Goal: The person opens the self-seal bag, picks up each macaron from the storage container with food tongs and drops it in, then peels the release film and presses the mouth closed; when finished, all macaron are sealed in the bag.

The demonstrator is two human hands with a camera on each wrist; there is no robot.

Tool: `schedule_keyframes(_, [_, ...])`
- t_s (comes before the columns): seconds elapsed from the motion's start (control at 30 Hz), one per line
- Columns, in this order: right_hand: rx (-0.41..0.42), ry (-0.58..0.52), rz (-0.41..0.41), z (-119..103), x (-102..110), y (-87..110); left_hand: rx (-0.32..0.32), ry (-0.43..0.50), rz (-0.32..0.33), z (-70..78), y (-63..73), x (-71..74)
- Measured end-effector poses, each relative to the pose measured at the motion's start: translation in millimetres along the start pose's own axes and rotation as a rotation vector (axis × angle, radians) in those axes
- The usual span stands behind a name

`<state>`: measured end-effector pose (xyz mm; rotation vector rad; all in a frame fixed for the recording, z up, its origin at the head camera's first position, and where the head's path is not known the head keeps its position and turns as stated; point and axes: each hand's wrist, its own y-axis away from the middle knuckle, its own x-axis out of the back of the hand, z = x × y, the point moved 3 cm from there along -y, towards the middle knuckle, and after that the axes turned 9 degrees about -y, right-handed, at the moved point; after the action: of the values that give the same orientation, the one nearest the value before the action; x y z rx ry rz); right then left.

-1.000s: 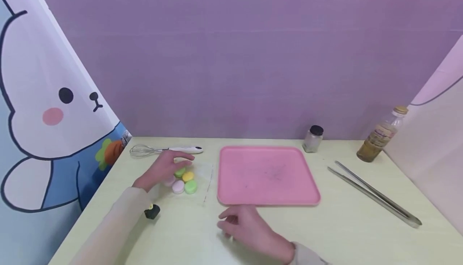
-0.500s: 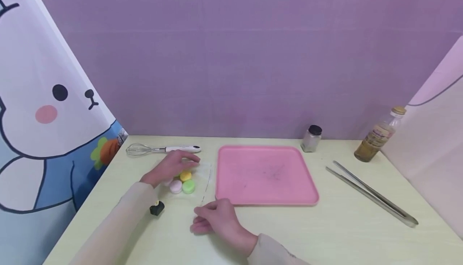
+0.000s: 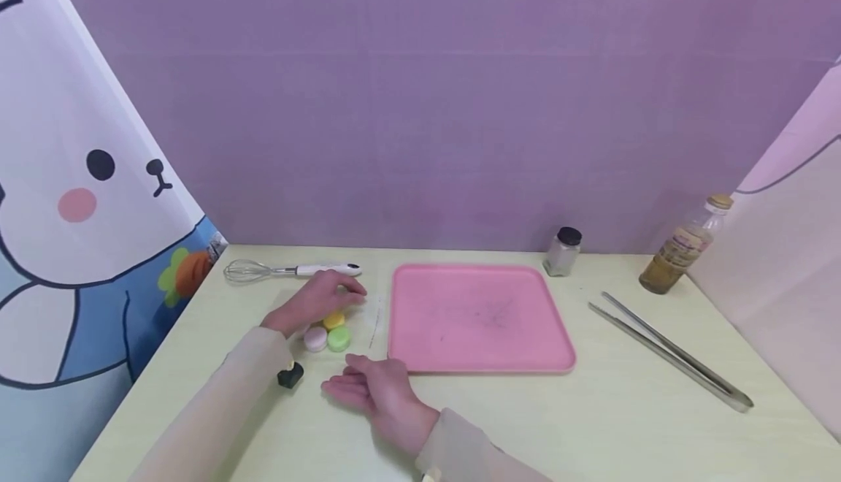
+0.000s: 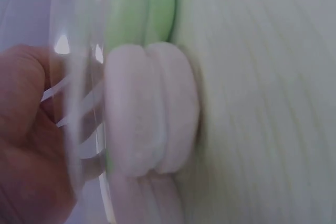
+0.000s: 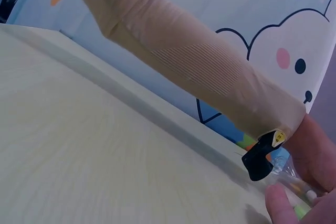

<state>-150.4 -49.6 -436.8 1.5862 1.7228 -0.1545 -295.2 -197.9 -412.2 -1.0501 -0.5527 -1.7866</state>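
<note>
Head view: left hand (image 3: 315,299) is over the macarons (image 3: 338,338), toward the desk (image 3: 512,427)'s back-left corner; can't tell its grip. Right hand (image 3: 386,398) is loose, holding nothing, by the pink tray (image 3: 482,314)'s front-left corner.

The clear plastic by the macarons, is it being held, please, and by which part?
Whether the left hand grips the clear plastic, or by which part, cannot be told. The right hand holds nothing visible.

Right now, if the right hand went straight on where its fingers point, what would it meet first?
Probably the black block at the left sleeve, though depth is unclear: the right hand might pass beneath it.
</note>
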Motion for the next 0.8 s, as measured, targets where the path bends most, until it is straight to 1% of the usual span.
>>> schedule_keyframes(0.17, [0.002,0.009,-0.001,1.8,-4.8,-3.0,-0.034,-0.017,0.012,1.0,-2.7,1.4])
schedule_keyframes(0.23, [0.012,0.017,-0.005,2.3,-5.2,-3.5,-0.038,-0.018,0.012,2.1,-2.9,2.4])
schedule_keyframes(0.5, [0.032,0.046,0.005,-0.8,-1.7,0.7,0.049,0.000,0.026,3.7,-1.4,8.6])
schedule_keyframes(0.67, [0.070,0.098,0.002,-7.3,4.1,4.1,0.035,0.017,0.051,4.5,0.6,12.6])
schedule_keyframes(0.8, [0.111,0.169,-0.030,-15.3,10.1,6.3,0.024,0.028,0.079,7.6,3.1,16.3])
